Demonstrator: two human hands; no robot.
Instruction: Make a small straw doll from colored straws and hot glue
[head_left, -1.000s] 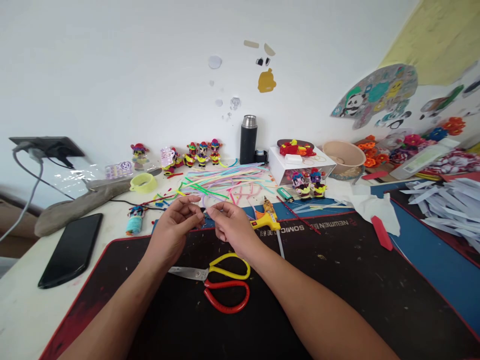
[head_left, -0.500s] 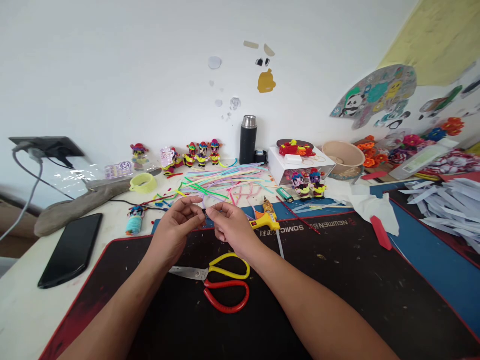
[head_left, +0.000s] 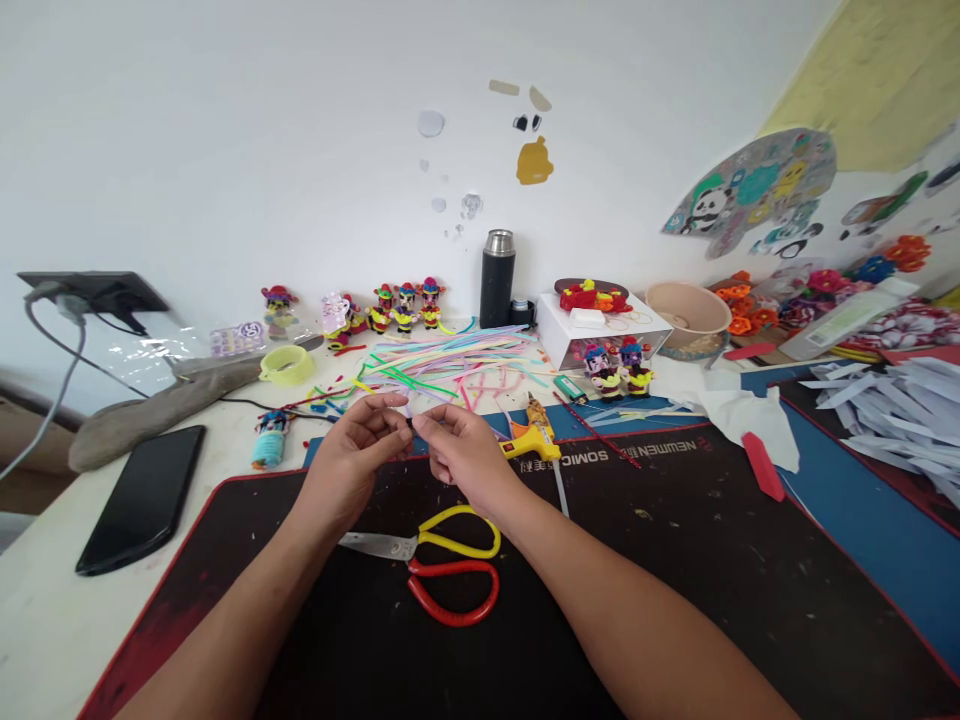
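Note:
My left hand (head_left: 365, 440) and my right hand (head_left: 461, 450) meet over the far edge of the black mat (head_left: 675, 560). Both are closed in a pinch, fingertips almost touching. A tiny dark bit shows between them, too small to name. Below my hands lie scissors (head_left: 454, 570) with one yellow and one red handle, their blade tips partly behind my left forearm. Just beyond my right wrist rests a yellow glue gun (head_left: 536, 440) with a glue stick in its back. Behind my fingers spreads a pile of pastel pipe cleaners (head_left: 450, 350).
A phone (head_left: 142, 500) and a small turquoise-wrapped figure (head_left: 268, 445) are at left. Several pipe-cleaner figures (head_left: 405, 308), a black flask (head_left: 497, 280) and a white box (head_left: 562, 330) line the wall. White paper strips (head_left: 907, 410) heap at right.

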